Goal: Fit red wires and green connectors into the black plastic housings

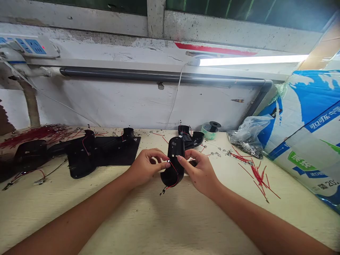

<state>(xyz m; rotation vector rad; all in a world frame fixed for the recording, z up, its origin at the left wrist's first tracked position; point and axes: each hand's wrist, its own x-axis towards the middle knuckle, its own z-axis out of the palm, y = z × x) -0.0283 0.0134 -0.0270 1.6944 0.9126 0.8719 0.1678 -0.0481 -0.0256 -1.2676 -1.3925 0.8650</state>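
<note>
In the middle of the head view, a curved black plastic housing (174, 144) is held up over the table. My right hand (200, 170) grips its right side, thumb on the front face. A thin red wire (174, 181) runs down the housing, and a small metal terminal (162, 191) hangs at its lower end. My left hand (148, 165) is closed at the housing's left edge, thumb and forefinger pinching the wire's upper end by a small shiny metal piece. The fingertips partly hide that piece.
More black housings with red wires lie at left (82, 152) and behind (195, 139). Loose red wires (259, 173) and a bag of metal parts (249, 136) are at right, beside a large carton (305, 127). A tape roll (209, 131) stands near the wall.
</note>
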